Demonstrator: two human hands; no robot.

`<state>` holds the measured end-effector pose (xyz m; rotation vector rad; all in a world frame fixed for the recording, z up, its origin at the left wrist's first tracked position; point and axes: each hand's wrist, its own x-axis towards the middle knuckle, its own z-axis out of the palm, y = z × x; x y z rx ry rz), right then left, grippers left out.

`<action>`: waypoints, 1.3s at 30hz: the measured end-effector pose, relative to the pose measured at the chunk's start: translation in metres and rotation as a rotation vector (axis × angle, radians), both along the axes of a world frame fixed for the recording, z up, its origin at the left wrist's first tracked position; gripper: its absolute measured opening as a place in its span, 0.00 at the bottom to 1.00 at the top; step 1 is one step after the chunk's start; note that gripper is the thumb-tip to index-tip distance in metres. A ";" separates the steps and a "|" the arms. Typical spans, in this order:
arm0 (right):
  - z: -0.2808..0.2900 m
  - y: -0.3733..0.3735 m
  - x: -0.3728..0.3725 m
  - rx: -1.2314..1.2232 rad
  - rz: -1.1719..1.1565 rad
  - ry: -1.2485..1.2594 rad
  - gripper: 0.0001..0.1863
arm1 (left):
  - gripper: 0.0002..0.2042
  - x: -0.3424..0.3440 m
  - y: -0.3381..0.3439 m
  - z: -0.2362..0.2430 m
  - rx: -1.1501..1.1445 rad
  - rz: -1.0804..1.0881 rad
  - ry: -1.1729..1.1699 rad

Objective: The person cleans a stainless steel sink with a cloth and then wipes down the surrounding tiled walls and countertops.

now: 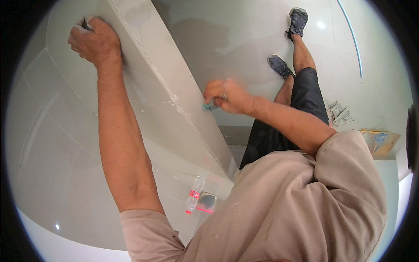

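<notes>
My left hand is at the upper left with its fingers curled, resting against the pale tiled surface. Something dark shows between thumb and fingers, too little of it to name. Near the middle, my right hand is closed around a small teal piece, smeared by motion. That piece is at the edge of a long tiled ledge, which slants from the upper left to the lower middle. A rough white joint line runs along the ledge.
A clear plastic bottle with a red cap lies beside a bag with a pink edge. My shoes stand on the glossy floor at the upper right, near a light blue tube. Grey debris and a cardboard piece lie at the right.
</notes>
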<state>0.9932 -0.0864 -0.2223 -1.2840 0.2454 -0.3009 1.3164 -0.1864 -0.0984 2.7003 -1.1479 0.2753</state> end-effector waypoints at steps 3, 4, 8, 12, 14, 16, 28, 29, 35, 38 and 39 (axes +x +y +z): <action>0.016 0.037 -0.048 0.005 0.111 0.007 0.16 | 0.27 -0.003 0.000 0.011 -0.012 -0.038 0.019; 0.018 0.038 -0.065 0.018 0.198 0.016 0.15 | 0.27 -0.005 -0.002 0.014 -0.001 -0.036 -0.009; 0.015 -0.015 -0.109 0.604 0.107 0.415 0.15 | 0.27 -0.023 -0.015 0.021 -0.066 -0.052 -0.073; 0.042 -0.113 -0.089 0.728 -0.054 0.485 0.17 | 0.26 -0.036 -0.016 0.028 -0.079 -0.037 -0.079; 0.036 -0.138 -0.078 0.842 -0.097 0.374 0.18 | 0.25 -0.045 -0.018 0.032 -0.075 -0.045 -0.077; 0.043 -0.163 -0.058 0.905 -0.112 0.333 0.18 | 0.24 -0.046 -0.015 0.030 -0.090 -0.021 -0.077; 0.074 -0.235 0.079 0.948 -0.173 0.174 0.20 | 0.22 -0.057 0.023 0.055 -0.093 -0.003 0.018; 0.076 -0.244 0.098 1.003 -0.212 0.161 0.19 | 0.22 -0.057 0.027 0.058 -0.069 0.030 0.030; 0.078 -0.301 0.211 0.612 -0.466 0.151 0.21 | 0.22 -0.053 0.034 0.065 -0.075 0.020 0.086; 0.085 -0.312 0.240 0.331 -0.442 0.162 0.20 | 0.21 -0.050 0.039 0.060 -0.062 0.058 0.081; 0.083 -0.309 0.243 0.183 -0.354 0.206 0.21 | 0.21 -0.051 0.039 0.060 -0.059 0.081 0.085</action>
